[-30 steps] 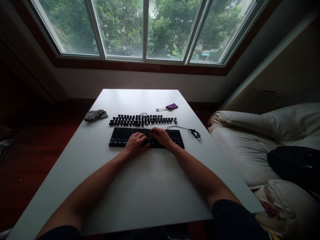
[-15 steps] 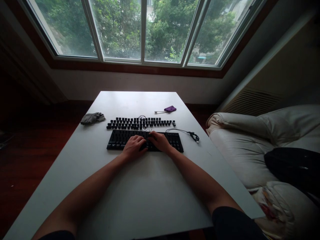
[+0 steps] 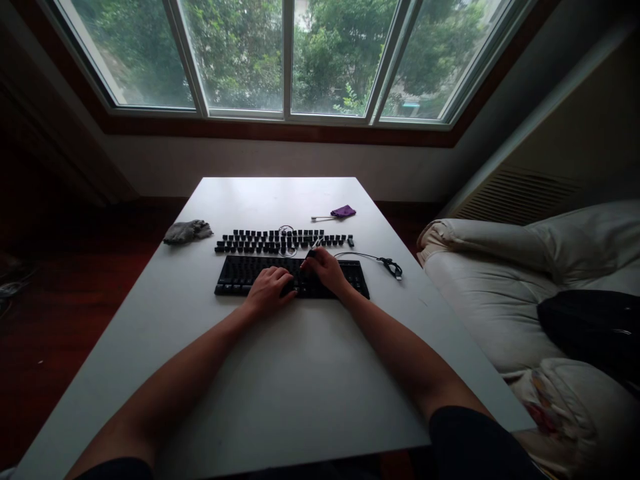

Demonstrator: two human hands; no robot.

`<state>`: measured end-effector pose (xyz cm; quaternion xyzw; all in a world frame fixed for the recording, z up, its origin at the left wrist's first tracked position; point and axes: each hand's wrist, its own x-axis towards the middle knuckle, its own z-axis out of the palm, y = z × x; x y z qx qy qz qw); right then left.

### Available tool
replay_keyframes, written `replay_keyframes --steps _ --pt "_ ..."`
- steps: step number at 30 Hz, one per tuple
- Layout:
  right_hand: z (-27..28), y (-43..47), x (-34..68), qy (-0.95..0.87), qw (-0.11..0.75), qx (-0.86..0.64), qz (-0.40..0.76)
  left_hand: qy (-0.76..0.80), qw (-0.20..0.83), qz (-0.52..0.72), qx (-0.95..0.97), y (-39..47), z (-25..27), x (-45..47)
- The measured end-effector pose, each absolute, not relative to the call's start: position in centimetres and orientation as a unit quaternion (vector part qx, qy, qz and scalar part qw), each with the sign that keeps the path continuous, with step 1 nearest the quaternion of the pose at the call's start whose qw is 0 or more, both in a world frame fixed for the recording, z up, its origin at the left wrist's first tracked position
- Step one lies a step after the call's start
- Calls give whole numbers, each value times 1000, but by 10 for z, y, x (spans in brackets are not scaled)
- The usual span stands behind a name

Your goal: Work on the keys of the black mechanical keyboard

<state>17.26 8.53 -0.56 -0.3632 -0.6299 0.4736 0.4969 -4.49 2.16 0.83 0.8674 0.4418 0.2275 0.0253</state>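
A black keyboard (image 3: 235,277) lies on the white table, its far side away from me. My left hand (image 3: 270,287) rests on its middle with the fingers stretched over the keys, holding nothing that I can see. Just to the right, my right hand (image 3: 324,268) is closed in a pinch above the keyboard. Thin pale wires of a keycap puller (image 3: 317,244) stick up from its fingers; the rest is hidden. Something small and dark is by the fingertips, too small to make out. Behind the keyboard, rows of loose black keycaps (image 3: 253,241) stand on the table.
On the white table (image 3: 280,373), a grey cloth (image 3: 188,232) lies at the left edge. A purple cloth (image 3: 343,211) and a white-tipped stick (image 3: 323,219) lie at the back right. A bundled USB cable (image 3: 391,268) sits right of the keyboard. A pale sofa (image 3: 480,267) flanks the table.
My right hand has lifted and turned slightly from the keys, with the puller's wires now tilted up and away. My left hand stays on the keyboard. The view has shifted a little.
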Motion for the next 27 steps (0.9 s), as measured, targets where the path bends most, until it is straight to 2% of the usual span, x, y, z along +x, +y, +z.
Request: replay_keyframes --steps 14,22,27 --pt "1 67 166 -687 474 -387 391 486 71 265 830 29 8 -50" --pt "-6 67 155 -620 500 -338 501 479 115 291 820 30 7 -53" --pt "-6 66 154 -621 487 -346 508 487 139 314 803 31 7 -52"
